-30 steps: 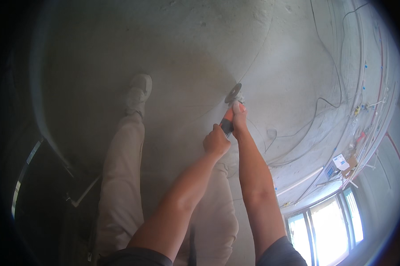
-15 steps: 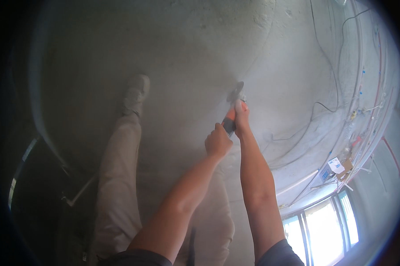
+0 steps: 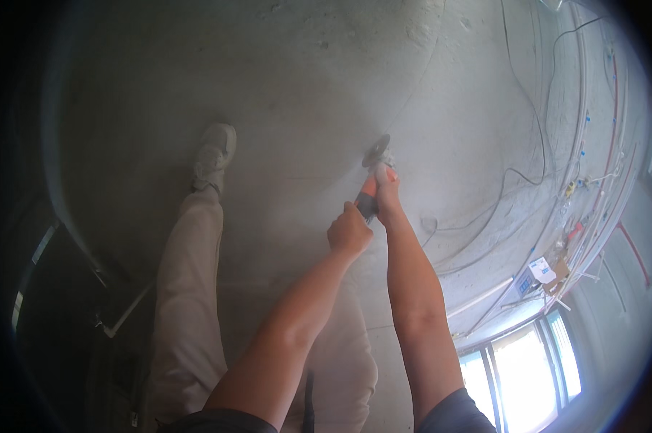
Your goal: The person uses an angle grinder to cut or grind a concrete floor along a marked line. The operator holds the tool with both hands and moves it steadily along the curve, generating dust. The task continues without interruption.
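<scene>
Two bare hands hold an angle grinder low over the grey concrete floor, in front of the person and to the right of the outstretched left shoe. The left hand wraps the dark rear end of the tool, its fingers curled closed around the casing; the right hand grips the orange body farther forward, just behind the head, thumb on the near side, though how its other fingers lie underneath I cannot tell. The round disc sits tilted at the front, its far edge apparently at the floor, but the haze of dust hides the exact contact. A thin line runs across the concrete away from the disc; whether it is a cut or a crack I cannot tell. The step in hand looks like grinding or cutting the floor surface, with the disc near that line's end. The next move, I judge, calls for both grips firm, a steady disc angle, and the loose cable on the right kept well apart from the blade.
</scene>
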`<move>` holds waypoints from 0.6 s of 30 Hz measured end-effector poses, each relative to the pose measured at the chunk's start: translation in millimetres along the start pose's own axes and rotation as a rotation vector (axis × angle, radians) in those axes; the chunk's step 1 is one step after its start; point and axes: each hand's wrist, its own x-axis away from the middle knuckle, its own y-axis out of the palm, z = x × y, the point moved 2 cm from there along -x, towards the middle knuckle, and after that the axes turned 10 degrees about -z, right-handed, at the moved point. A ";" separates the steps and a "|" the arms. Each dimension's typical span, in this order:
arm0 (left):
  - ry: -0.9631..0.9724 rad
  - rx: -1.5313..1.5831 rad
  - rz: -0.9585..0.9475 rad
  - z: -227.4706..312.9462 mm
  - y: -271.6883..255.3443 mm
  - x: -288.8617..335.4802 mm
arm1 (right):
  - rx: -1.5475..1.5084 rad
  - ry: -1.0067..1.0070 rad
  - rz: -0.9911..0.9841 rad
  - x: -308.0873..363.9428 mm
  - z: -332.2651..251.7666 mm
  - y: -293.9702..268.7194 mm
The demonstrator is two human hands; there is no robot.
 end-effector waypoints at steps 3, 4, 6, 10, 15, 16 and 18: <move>-0.001 0.006 -0.026 2.2 -1.1 0.8 | -0.009 -0.008 0.001 0.7 -3.6 -0.4; -0.002 0.009 -0.030 2.8 -1.7 1.3 | -0.004 -0.005 0.010 0.5 -4.3 -0.3; 0.004 0.012 -0.015 4.0 -3.0 2.6 | -0.018 -0.012 0.002 -0.5 -5.3 -0.1; -0.001 0.018 -0.011 8.1 -2.1 1.2 | -0.029 -0.009 0.015 -4.1 -4.7 -1.3; 0.009 0.015 0.001 9.0 0.0 -2.7 | -0.023 -0.050 0.040 -3.4 -10.1 -1.2; 0.014 0.020 0.012 10.0 0.4 -3.5 | -0.015 -0.081 0.017 -2.2 -14.1 -0.9; 0.019 0.021 0.004 13.0 1.4 -5.2 | 0.015 -0.117 0.008 0.4 -23.5 -0.6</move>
